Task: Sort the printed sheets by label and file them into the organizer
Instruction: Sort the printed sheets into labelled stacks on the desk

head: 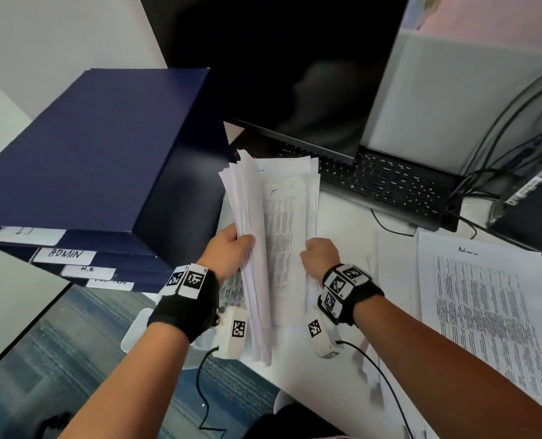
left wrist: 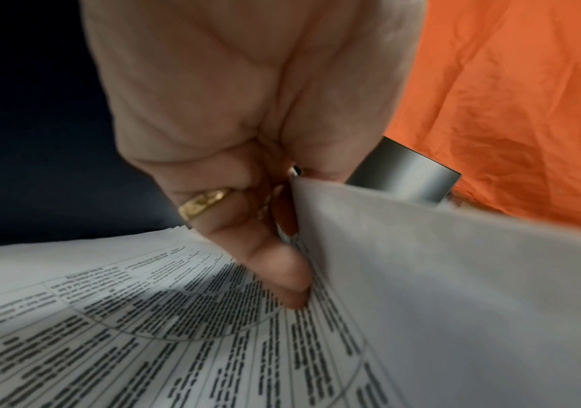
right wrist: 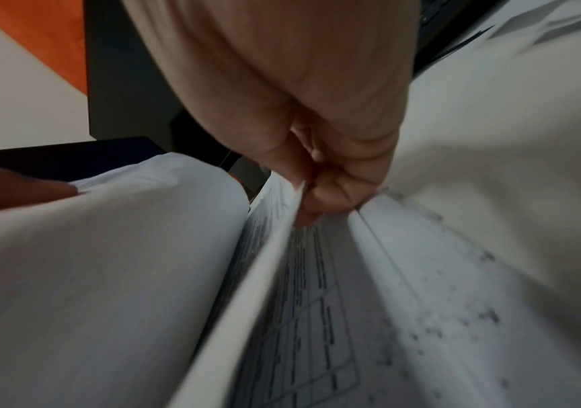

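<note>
A thick stack of printed sheets [head: 263,217] is held above the desk, fanned open along its left side. My left hand [head: 231,245] grips the lifted left bundle [left wrist: 456,303], thumb on top and fingers, one with a gold ring [left wrist: 205,203], curled beneath over a printed table page [left wrist: 142,331]. My right hand [head: 318,251] pinches the right edge of one sheet [right wrist: 282,262] headed "IT" [head: 290,217]. The dark blue organizer [head: 89,147] stands at left, its drawers tagged I.T. [head: 25,232], ADMIN [head: 65,255] and H.R. [head: 87,270].
A black keyboard [head: 386,182] and dark monitor [head: 295,64] lie behind the stack. A printed sheet headed "Admin" [head: 478,305] lies on the white desk [head: 342,213] at right. Cables [head: 501,137] and a dark box [head: 535,210] crowd the far right.
</note>
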Demonstrator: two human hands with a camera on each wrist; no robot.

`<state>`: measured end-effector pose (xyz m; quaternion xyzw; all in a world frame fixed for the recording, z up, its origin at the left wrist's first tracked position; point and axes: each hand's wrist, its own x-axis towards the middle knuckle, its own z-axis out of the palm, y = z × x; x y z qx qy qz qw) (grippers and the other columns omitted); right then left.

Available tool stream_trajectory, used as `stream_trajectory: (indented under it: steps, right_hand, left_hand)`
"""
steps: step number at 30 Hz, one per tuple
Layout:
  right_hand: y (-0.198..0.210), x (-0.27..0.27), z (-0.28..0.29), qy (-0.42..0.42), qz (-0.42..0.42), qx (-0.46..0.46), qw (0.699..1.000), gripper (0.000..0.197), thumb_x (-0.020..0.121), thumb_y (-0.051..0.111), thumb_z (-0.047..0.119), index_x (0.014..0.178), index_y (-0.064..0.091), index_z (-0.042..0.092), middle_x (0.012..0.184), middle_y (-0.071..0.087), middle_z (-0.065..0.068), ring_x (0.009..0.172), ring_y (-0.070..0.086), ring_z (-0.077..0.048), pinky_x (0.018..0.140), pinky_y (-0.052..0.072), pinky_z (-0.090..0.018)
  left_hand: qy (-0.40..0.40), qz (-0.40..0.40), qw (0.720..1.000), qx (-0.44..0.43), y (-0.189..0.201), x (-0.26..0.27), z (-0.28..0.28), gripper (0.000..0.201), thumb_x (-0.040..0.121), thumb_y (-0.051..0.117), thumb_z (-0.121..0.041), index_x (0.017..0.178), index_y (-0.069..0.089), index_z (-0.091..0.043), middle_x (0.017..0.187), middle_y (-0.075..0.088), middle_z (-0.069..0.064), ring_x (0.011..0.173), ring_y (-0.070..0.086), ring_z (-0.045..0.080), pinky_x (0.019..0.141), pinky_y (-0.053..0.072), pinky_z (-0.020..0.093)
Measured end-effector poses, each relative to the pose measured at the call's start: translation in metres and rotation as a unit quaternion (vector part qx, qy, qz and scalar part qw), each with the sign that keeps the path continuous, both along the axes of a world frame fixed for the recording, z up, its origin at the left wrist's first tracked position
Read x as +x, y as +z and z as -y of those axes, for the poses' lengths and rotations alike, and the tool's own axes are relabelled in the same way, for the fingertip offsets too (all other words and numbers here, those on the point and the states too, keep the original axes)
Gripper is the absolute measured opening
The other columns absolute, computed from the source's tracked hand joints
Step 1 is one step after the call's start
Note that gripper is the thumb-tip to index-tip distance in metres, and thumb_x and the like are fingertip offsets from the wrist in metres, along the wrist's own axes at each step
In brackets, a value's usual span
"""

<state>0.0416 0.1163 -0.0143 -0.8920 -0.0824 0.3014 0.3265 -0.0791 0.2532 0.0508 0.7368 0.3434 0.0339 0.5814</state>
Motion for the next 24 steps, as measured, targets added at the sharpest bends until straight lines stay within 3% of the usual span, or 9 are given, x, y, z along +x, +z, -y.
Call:
stream_trajectory:
  steps: [2, 5, 8, 11, 13, 17, 20, 22, 24]
  right_hand:
    - [0.0, -0.004, -0.003, 0.005, -0.002, 0.018, 1.0, 0.025, 0.082, 0.045, -0.003, 0.059, 0.04, 0.006, 0.069, 0.046, -0.009, 0.071, 0.05, -0.024, 0.058, 0.044, -0.029]
    - [-0.008, 0.0, 0.007, -0.026, -0.015, 0.078, 0.997, 0.011, 0.084, 0.053, 0.003, 0.089, 0.061, -0.003, 0.094, 0.062, -0.024, 0.087, 0.063, -0.036, 0.077, 0.054, -0.043]
    - [-0.006, 0.008, 0.03, -0.117, -0.078, 0.15, 0.979, 0.018, 0.086, 0.053, 0.003, 0.101, 0.057, 0.012, 0.112, 0.063, -0.02, 0.073, 0.065, -0.027, 0.055, 0.052, -0.029]
    - [-0.004, 0.021, 0.058, -0.168, -0.088, 0.179, 0.965, 0.022, 0.087, 0.052, -0.002, 0.106, 0.057, 0.008, 0.098, 0.063, -0.018, 0.056, 0.056, -0.016, 0.038, 0.04, -0.015]
    - [0.001, 0.027, 0.082, -0.193, -0.062, 0.18, 0.963, 0.021, 0.086, 0.052, -0.003, 0.104, 0.058, 0.005, 0.09, 0.061, -0.016, 0.056, 0.054, -0.017, 0.036, 0.039, -0.013]
    - [-0.002, 0.04, 0.137, -0.22, 0.005, 0.11, 0.969, 0.023, 0.082, 0.055, 0.006, 0.103, 0.064, 0.011, 0.104, 0.068, -0.015, 0.087, 0.066, -0.029, 0.069, 0.053, -0.028]
    - [0.002, 0.048, 0.182, -0.212, 0.035, 0.024, 0.976, 0.026, 0.085, 0.051, 0.009, 0.107, 0.066, 0.009, 0.116, 0.065, -0.01, 0.108, 0.061, -0.03, 0.09, 0.051, -0.035]
    - [0.005, 0.052, 0.21, -0.181, 0.027, -0.056, 0.981, 0.03, 0.09, 0.046, 0.013, 0.111, 0.064, 0.003, 0.117, 0.063, -0.013, 0.11, 0.058, -0.031, 0.093, 0.048, -0.035]
    - [0.005, 0.055, 0.238, -0.157, 0.017, -0.13, 0.979, 0.028, 0.09, 0.043, 0.017, 0.1, 0.064, 0.002, 0.113, 0.064, -0.014, 0.099, 0.06, -0.03, 0.088, 0.049, -0.035]
  left_hand:
    - [-0.007, -0.003, 1.0, 0.011, -0.001, 0.003, 0.002, 0.016, 0.091, 0.049, -0.014, 0.079, 0.057, -0.019, 0.063, 0.051, -0.004, 0.055, 0.046, 0.012, 0.047, 0.036, 0.019]
    - [-0.038, -0.025, 0.998, 0.03, -0.007, 0.008, 0.006, 0.014, 0.089, 0.05, -0.019, 0.075, 0.054, -0.019, 0.064, 0.051, -0.003, 0.058, 0.046, 0.014, 0.054, 0.039, 0.024]
    - [-0.071, -0.058, 0.994, 0.056, -0.017, 0.016, 0.015, 0.015, 0.089, 0.051, -0.022, 0.083, 0.055, -0.009, 0.068, 0.053, 0.002, 0.061, 0.049, 0.019, 0.057, 0.042, 0.03]
    - [-0.093, -0.098, 0.987, 0.091, -0.029, 0.027, 0.03, 0.027, 0.09, 0.05, -0.026, 0.094, 0.054, 0.001, 0.078, 0.058, 0.01, 0.07, 0.055, 0.023, 0.068, 0.052, 0.042]
    - [-0.122, -0.13, 0.975, 0.131, -0.035, 0.033, 0.044, 0.028, 0.093, 0.047, -0.031, 0.093, 0.052, -0.003, 0.086, 0.06, 0.01, 0.078, 0.058, 0.026, 0.071, 0.052, 0.038]
    - [-0.198, -0.212, 0.927, 0.237, -0.039, 0.041, 0.074, 0.041, 0.091, 0.044, -0.054, 0.094, 0.049, -0.013, 0.089, 0.059, 0.005, 0.079, 0.057, 0.023, 0.065, 0.041, 0.028]
    - [-0.224, -0.279, 0.893, 0.275, -0.048, 0.054, 0.093, 0.062, 0.086, 0.041, -0.065, 0.115, 0.052, -0.011, 0.112, 0.062, 0.01, 0.103, 0.058, 0.03, 0.089, 0.048, 0.038]
    - [-0.223, -0.326, 0.858, 0.328, -0.05, 0.062, 0.109, 0.071, 0.083, 0.039, -0.067, 0.124, 0.048, -0.011, 0.123, 0.056, 0.013, 0.114, 0.053, 0.034, 0.096, 0.044, 0.046]
    - [-0.226, -0.323, 0.833, 0.389, -0.047, 0.068, 0.131, 0.067, 0.085, 0.04, -0.063, 0.129, 0.043, -0.012, 0.129, 0.051, 0.012, 0.118, 0.049, 0.032, 0.096, 0.043, 0.047]
